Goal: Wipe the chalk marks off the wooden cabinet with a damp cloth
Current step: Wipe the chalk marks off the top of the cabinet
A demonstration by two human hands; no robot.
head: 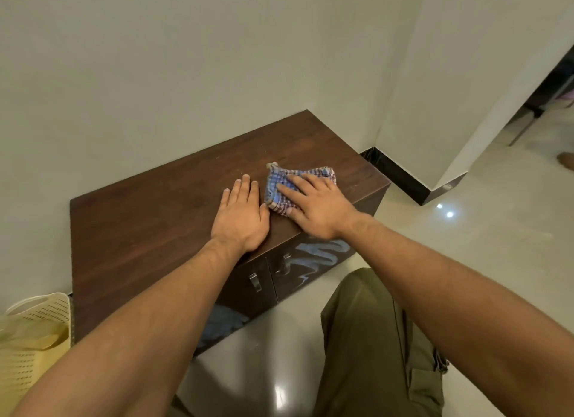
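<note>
While wiping the top: right hand (313, 203) is pressing the cloth (281, 183) under flat fingers (292, 180).
Left hand (240, 216): lying released beside them, bracing.
Next: chalk (320, 255) on the door below the fingers is waiting.

This is looking like a room in a home. A low dark wooden cabinet (174, 217) is standing in a corner against plain pale walls (155, 59), under the person's two hands. Glossy light floor tiles (466, 245) are reflecting ceiling lights to the right of the right hand (313, 208), with a black skirting board (400, 177) running along the wall beyond it. A cream perforated plastic basket (34, 332) is sitting well to the left of the left hand (240, 216). A doorway (546, 99) is opening far off to the right.
</note>
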